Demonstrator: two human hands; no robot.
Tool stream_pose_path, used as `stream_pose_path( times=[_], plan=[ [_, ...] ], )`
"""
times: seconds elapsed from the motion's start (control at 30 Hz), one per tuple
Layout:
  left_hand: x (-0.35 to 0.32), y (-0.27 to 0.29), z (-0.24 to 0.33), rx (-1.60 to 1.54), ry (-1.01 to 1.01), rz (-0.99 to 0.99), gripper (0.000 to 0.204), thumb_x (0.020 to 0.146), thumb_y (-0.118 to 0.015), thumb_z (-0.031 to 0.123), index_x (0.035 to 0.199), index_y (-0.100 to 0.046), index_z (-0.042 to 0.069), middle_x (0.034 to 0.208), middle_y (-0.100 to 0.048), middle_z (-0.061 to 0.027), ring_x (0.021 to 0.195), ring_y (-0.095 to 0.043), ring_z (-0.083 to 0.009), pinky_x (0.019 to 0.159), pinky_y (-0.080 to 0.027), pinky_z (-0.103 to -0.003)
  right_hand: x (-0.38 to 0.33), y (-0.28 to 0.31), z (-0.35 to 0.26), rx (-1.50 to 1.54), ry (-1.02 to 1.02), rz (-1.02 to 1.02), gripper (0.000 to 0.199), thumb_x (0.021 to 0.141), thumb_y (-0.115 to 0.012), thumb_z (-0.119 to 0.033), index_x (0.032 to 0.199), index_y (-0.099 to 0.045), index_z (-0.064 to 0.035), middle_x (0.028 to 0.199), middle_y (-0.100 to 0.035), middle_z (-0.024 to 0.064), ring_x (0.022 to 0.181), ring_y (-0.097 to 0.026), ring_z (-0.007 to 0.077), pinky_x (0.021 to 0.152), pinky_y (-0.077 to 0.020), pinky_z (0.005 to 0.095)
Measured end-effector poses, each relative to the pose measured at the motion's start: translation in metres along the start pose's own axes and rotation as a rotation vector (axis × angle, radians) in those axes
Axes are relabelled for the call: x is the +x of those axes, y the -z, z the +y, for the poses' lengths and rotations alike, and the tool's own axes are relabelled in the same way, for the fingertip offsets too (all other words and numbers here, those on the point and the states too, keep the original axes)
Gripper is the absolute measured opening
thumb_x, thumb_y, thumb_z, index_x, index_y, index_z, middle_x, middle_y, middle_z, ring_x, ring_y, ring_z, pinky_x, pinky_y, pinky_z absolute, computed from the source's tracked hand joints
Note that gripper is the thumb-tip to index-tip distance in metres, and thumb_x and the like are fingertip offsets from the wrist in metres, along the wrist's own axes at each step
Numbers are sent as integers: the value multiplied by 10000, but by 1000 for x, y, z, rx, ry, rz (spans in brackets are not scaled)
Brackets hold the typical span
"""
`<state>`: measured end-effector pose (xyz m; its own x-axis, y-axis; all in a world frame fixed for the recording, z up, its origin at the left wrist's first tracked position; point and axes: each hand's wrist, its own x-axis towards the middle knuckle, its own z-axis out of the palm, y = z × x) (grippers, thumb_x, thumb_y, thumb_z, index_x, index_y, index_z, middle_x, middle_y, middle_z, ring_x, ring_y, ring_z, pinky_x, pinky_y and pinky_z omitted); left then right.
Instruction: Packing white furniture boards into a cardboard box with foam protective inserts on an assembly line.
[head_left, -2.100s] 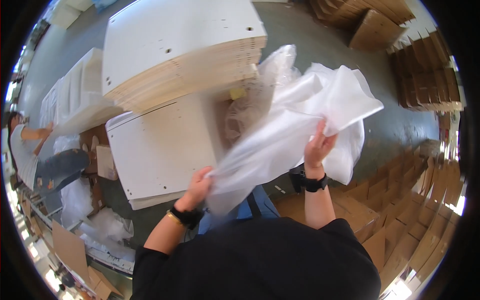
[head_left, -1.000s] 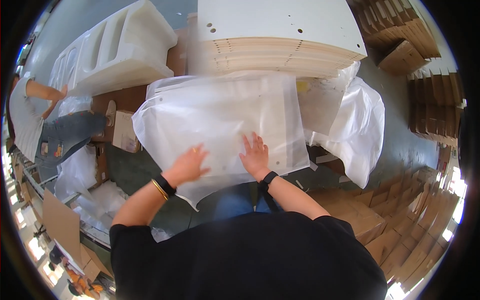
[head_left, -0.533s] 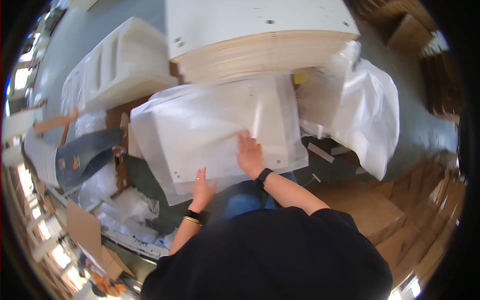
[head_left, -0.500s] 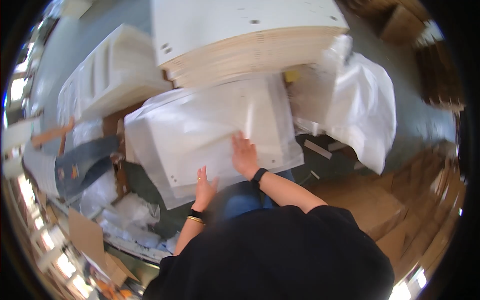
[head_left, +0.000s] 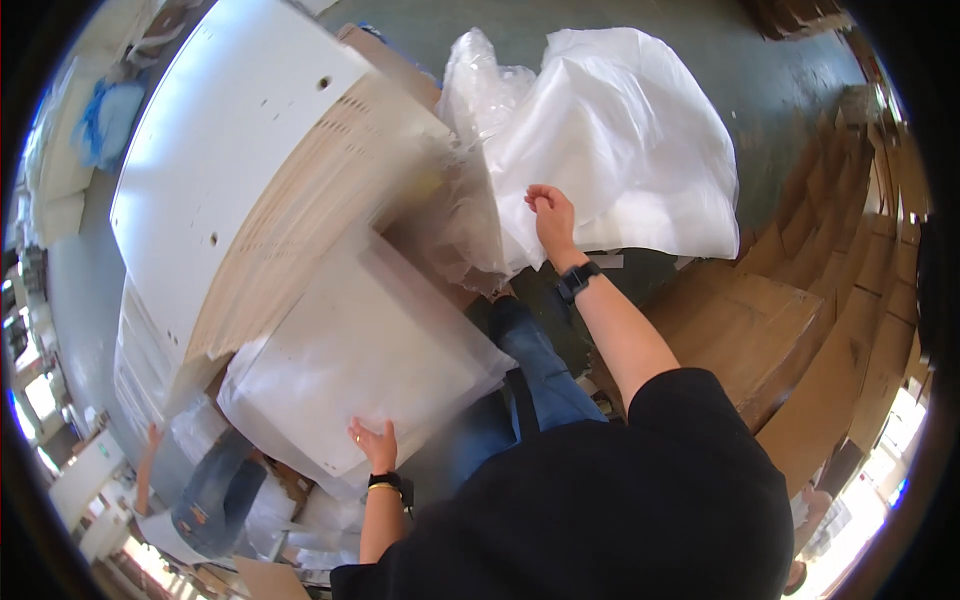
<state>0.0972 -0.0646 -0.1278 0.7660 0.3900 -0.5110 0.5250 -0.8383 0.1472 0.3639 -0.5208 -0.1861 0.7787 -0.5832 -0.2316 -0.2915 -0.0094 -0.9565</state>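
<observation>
A white panel lies before me with a translucent white foam sheet over it. My left hand is open at its near edge, fingers spread against the sheeting. To the right, my right hand is in front of a heap of white foam sheets. Its fingers are curled and closed; whether a fold of foam is between them is hidden. Past the wrapped panel rises a tall stack of white boards with pale drilled edges.
Flattened cardboard cartons are piled at the right. Crumpled clear plastic wrap stands beside the foam heap. At the lower left is another person, with an arm extended. A blue plastic bag sits at the far left.
My view has turned right. My right hand has left the wrapped panel, moved to the foam heap and curled its fingers. My left hand stays by the panel's near edge.
</observation>
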Motion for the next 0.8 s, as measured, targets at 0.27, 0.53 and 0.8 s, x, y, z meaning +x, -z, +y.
stream_pose_path(
  times=[0.27,0.53,0.8],
  plan=[
    [5,4,6,67,63,-49,839,723,-647,222,1323,-157,-101,1357,-223,-287,1295,-136,-422,1073,-160,-443,112,-76,25,774,-670,-245,472,846,-524,-89,1276,-366,25,1180,-483,204,1163,-442,317,912,-429,363],
    [5,14,1,19,37,-51,815,702,-666,180,1286,-191,-133,1297,-274,-298,1231,-247,-412,1046,-207,-451,116,-19,62,-1327,-260,-388,591,827,-484,-285,1367,-282,-155,1455,-133,151,1304,-190,378,969,-214,615],
    [3,18,2,68,124,-75,826,723,-645,189,1303,-155,-137,1331,-225,-313,1265,-193,-420,1063,-173,-449,100,-33,106,-1233,190,-439,160,742,-458,-67,837,-586,-53,980,-556,88,973,-505,277,842,-407,397]
  ],
)
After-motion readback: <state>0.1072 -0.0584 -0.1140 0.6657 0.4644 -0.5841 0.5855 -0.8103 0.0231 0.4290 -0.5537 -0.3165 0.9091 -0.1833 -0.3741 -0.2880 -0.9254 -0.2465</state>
